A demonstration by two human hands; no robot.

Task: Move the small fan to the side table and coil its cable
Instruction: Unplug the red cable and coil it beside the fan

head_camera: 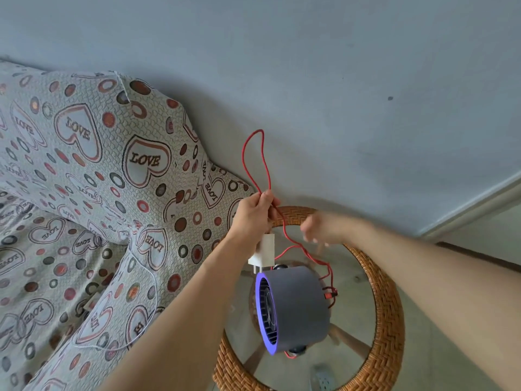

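A small grey drum-shaped fan [296, 307] with a purple rim stands on its side on the glass top of a round wicker side table [386, 303]. Its red cable [255, 156] rises in a tall loop above my left hand [255, 214], which grips the cable. A white plug adapter [263, 253] hangs just below that hand. The cable runs on down to the fan's far side [328, 292]. My right hand [317, 228] is blurred, hovering over the table's far rim close to the cable; I cannot tell whether it touches the cable.
A sofa under a cover patterned with hearts and circles [84, 207] fills the left, touching the table's left edge. A grey wall [338, 94] runs behind. Floor [479, 277] shows at the right. A thin white thread [146, 320] lies on the sofa arm.
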